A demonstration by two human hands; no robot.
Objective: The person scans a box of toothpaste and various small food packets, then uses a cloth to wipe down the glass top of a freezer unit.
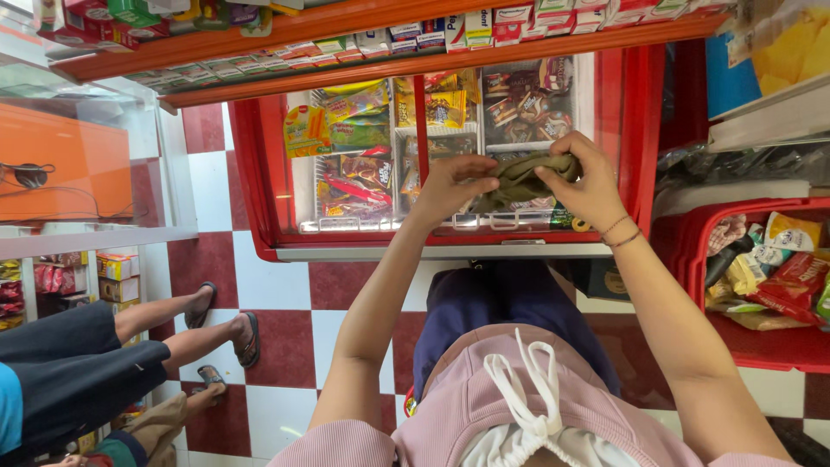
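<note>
Both of my hands hold one olive-green cloth [517,180] above the glass lid of a red chest freezer [259,173]. My left hand [450,183] pinches the cloth's left end. My right hand [590,183], with thin bracelets at the wrist, grips its right end. The cloth is bunched between them and touches the glass. Under the lid lie several colourful packets in wire baskets [354,164].
A red shelf [363,39] with small boxes runs above the freezer. A red basket [761,346] of snack packets stands at the right. At the left sit other people, their legs and sandalled feet [246,337] on the red-and-white tiled floor [285,285]. A glass counter [95,233] is at far left.
</note>
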